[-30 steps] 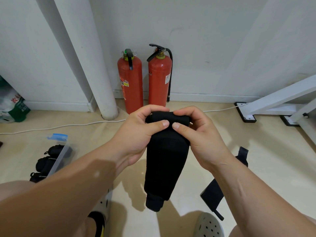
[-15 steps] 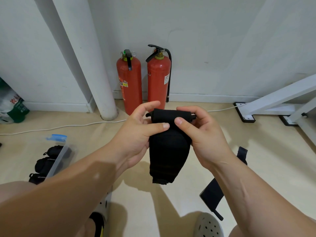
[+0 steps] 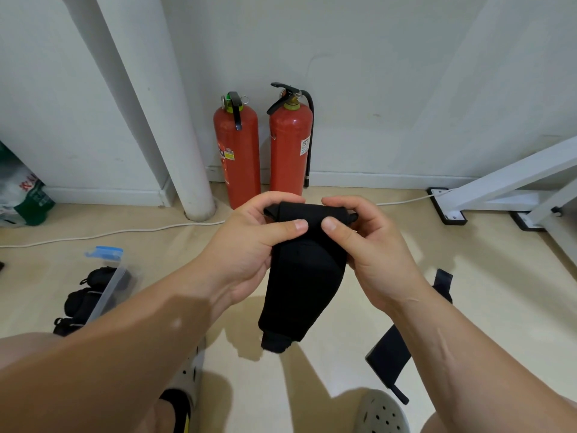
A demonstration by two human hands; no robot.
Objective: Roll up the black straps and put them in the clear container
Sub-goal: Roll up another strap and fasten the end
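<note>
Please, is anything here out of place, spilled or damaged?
Nothing looks damaged or spilled. One loose strap lies unrolled on the floor at the right, apart from the clear container at the left. The left hand and right hand grip the held strap, partly rolled.

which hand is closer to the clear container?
Left. The left hand grips the strap on the side toward the container; the right hand grips its far side, farther off.

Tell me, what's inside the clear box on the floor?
Inside the clear box lie rolled black straps, at least three. The left arm covers its near end, so more could hide there.
</note>
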